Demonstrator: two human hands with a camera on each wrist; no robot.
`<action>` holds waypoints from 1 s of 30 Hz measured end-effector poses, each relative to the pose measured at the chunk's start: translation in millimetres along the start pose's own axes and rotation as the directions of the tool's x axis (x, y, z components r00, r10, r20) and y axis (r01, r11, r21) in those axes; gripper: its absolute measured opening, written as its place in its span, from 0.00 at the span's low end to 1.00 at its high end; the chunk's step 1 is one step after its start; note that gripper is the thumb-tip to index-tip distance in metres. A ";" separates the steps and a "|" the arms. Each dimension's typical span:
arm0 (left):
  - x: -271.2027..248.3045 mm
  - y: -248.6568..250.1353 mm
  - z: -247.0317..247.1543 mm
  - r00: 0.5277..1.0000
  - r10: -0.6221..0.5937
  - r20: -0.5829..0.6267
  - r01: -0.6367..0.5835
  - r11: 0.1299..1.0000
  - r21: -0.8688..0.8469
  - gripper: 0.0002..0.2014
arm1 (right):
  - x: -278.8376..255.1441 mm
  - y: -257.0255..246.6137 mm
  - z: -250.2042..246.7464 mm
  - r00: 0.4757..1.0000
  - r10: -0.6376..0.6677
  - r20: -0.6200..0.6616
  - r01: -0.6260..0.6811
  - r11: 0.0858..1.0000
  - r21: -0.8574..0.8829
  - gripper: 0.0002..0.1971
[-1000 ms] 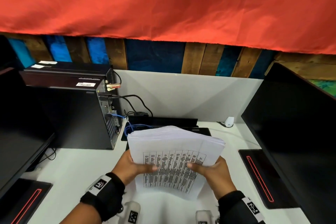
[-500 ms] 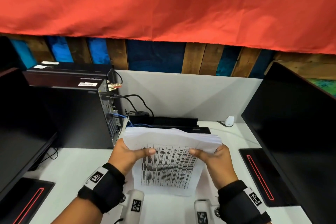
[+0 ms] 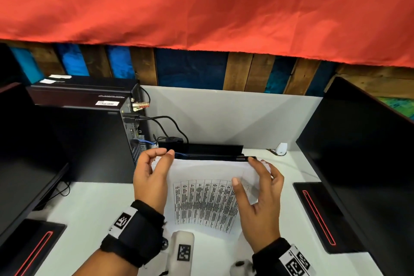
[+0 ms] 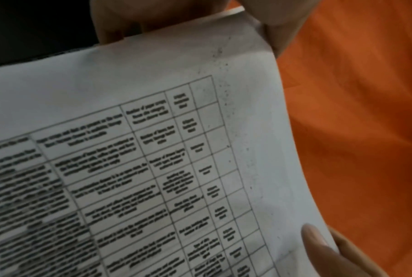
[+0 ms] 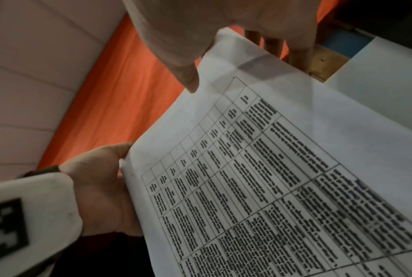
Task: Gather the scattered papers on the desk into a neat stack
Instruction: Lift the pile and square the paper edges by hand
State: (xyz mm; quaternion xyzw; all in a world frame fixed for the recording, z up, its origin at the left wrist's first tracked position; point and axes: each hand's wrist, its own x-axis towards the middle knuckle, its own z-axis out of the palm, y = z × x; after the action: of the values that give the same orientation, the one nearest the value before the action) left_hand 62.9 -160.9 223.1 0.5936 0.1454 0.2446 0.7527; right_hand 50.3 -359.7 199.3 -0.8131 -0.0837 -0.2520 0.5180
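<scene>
Desk (image 3: 94,204) is crowded: black PC tower (image 3: 89,141) on the left, dark monitor (image 3: 358,163) on the right, another monitor (image 3: 20,163) far left, black cable box (image 3: 201,148) at the back against the grey partition (image 3: 235,119). Red cloth (image 3: 201,2) hangs above. Paper stack (image 3: 206,199) sits mid-desk between both hands, printed table facing up, top edge curled toward the cable box. Left hand (image 3: 151,177) grips the stack's left edge, thumb and fingers pinched at the top corner. Right hand (image 3: 259,192) holds the right edge, thumb on the top sheet, fingers behind. No containers in view.
</scene>
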 end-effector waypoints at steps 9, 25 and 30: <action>-6.4 8.2 2.3 0.995 -0.104 -0.001 0.102 0.984 -0.147 0.07 | -3.8 -7.8 0.6 1.000 -0.001 -0.003 0.001 0.999 0.037 0.20; -17.8 2.4 -14.0 0.971 0.047 0.233 -0.055 0.998 0.028 0.44 | -8.0 -5.5 2.6 0.987 0.159 -0.027 -0.135 0.907 0.399 0.40; -20.6 -0.8 -14.3 0.952 0.016 0.305 -0.008 1.000 -0.028 0.52 | -1.9 0.1 -0.4 0.981 0.189 0.047 -0.190 0.883 0.430 0.40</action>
State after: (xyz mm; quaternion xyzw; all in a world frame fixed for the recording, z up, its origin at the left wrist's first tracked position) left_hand 38.5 -160.5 217.2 0.6154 0.0204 0.1563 0.7723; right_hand 48.6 -360.0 198.4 -0.6827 -0.0586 -0.1739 0.7073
